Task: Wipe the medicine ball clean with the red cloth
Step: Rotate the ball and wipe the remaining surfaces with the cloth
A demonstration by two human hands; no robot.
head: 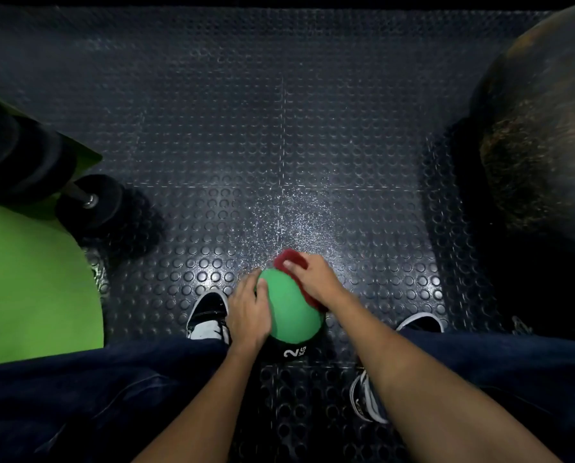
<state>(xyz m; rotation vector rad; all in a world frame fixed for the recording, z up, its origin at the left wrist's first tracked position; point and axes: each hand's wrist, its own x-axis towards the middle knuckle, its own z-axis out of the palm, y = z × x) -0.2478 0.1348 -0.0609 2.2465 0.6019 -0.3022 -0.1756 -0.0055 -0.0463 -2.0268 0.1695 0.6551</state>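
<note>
Dark studded rubber floor [279, 145], seams between tiles, bright glare patch just beyond the ball. Medicine ball [291, 309], green w/ black band marked "2 KG", sits on the floor between the two shoes, low centre of view.

Left hand [247, 312] cups the ball's left side, fingers curved round it, thumb on top. Right hand [316, 279] is on the ball's upper right, fingers bent down over the red cloth [289, 257] and pressing it to the surface. Cloth pokes out past the fingertips and trails under the wrist along the ball's right edge.

Left shoe [207, 315] is just beside the left hand; right shoe [419, 322] is well apart. Open floor ahead. Dumbbell [89, 202] and green mat [29, 279] far left, big dark ball [540, 145] far right.
</note>
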